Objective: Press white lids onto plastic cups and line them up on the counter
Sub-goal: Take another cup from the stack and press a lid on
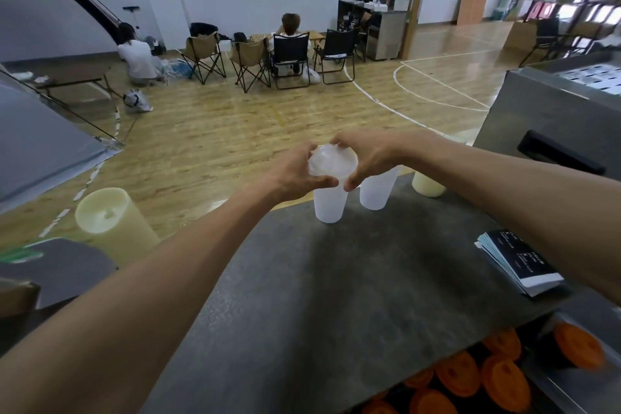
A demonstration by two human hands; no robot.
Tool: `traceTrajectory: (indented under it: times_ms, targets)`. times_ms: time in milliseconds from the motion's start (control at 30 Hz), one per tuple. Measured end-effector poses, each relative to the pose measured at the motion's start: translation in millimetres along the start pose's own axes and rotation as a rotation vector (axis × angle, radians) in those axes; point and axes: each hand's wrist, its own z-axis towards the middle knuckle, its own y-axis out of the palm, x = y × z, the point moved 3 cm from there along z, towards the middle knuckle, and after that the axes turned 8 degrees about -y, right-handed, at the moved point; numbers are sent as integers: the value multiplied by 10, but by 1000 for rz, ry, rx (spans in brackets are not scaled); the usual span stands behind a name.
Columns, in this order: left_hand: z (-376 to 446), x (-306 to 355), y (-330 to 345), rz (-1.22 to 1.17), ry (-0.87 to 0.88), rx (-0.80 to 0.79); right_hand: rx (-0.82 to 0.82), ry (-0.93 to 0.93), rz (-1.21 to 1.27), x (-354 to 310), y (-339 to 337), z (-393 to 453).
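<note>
A frosted plastic cup (pixel 330 203) stands at the far edge of the grey counter (pixel 336 279). A white lid (pixel 331 161) sits on its rim. My left hand (pixel 295 175) grips the lid's left side, thumb curled under the near rim. From the right, my right hand (pixel 364 158) holds the same lid, fingers over the far rim and thumb at the near edge. Just right of it a second frosted cup (pixel 376 193) stands, its top hidden behind my right hand.
A cream cylinder (pixel 114 222) lies at the left by the counter's edge, another cream one (pixel 427 185) behind the cups. A stack of booklets (pixel 519 262) lies at the right. Orange-lidded items (pixel 497 376) fill a tray below. A steel machine (pixel 551 118) stands at the right.
</note>
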Motion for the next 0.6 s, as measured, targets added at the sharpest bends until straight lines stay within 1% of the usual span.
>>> traceTrajectory:
  times_ms: [133, 300, 433, 600]
  targets:
    - [-90, -7, -24, 22, -27, -16, -5, -5, 9, -66, -12, -28]
    - [-318, -9, -223, 72, 20, 49, 90, -79, -31, -338, -124, -74]
    - [-650, -31, -581, 172, 74, 115, 120, -159, -39, -783, -202, -96]
    - [-1300, -286, -1159, 266, 70, 197, 160, -297, -75, -1658, -291, -167]
